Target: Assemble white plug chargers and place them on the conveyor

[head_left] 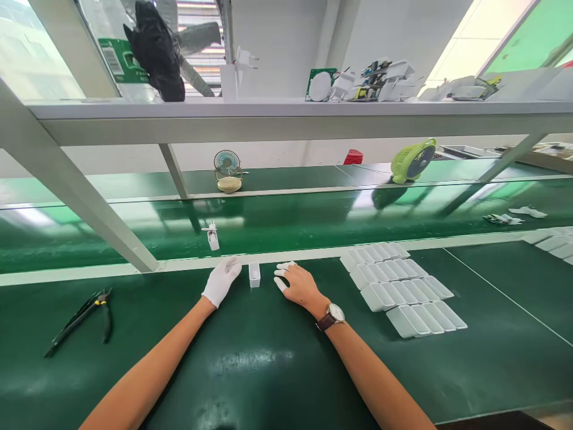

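A small white open-topped plastic box [254,275] stands on the green work surface between my hands. My left hand [222,280], in a white glove, rests just left of the box, apart from it. Its fingers are loosely bent, with nothing visible in them. To the right of the box lies my right hand [299,285], with white finger covers on several fingertips. Those fingers are spread and hold nothing. A watch [331,316] with a brown strap is on my right wrist.
Rows of white trays [398,286] lie to the right. Black-handled pliers [89,313] lie at left. Beyond the pale rail, a white part [212,236] sits on the green belt [286,224]. A shelf [286,122] crosses above; a green fan [412,161] stands behind.
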A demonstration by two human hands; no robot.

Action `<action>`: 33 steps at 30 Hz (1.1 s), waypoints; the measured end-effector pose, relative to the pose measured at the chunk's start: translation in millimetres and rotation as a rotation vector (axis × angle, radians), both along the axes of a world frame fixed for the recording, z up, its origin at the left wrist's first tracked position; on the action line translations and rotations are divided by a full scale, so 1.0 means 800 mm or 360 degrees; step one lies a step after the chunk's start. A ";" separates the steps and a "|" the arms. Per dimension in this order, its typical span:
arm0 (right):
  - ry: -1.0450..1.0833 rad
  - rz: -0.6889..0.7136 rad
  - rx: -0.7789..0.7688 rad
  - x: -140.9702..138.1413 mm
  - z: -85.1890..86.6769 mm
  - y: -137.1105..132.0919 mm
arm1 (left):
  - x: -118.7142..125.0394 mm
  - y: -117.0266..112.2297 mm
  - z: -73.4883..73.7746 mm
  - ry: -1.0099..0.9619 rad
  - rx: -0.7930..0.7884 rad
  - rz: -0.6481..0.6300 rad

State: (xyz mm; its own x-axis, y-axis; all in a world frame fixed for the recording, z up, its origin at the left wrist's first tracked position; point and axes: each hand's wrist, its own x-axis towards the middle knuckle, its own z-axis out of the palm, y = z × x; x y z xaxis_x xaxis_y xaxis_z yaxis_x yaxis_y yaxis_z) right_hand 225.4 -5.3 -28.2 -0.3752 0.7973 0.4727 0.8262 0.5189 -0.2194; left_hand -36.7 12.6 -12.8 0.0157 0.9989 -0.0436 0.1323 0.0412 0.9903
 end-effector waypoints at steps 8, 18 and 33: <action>0.0101 0.0081 0.0046 0.005 -0.010 0.001 | 0.031 -0.007 0.005 0.0413 0.0108 -0.0283; 0.0244 0.0703 -0.0174 -0.003 0.008 -0.020 | 0.046 -0.014 0.014 0.0782 0.0161 -0.0188; -0.0041 0.0111 0.0009 0.010 -0.010 -0.005 | 0.048 -0.019 0.019 0.0808 0.0213 -0.0261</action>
State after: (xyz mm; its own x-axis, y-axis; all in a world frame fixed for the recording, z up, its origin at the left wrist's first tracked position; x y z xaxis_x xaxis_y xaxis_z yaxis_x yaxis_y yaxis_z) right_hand 233.4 -9.0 -36.0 -0.4420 0.7661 0.4666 0.7934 0.5766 -0.1951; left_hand 1.9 -2.5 2.6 0.1815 0.9825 0.0410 0.5889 -0.1420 0.7957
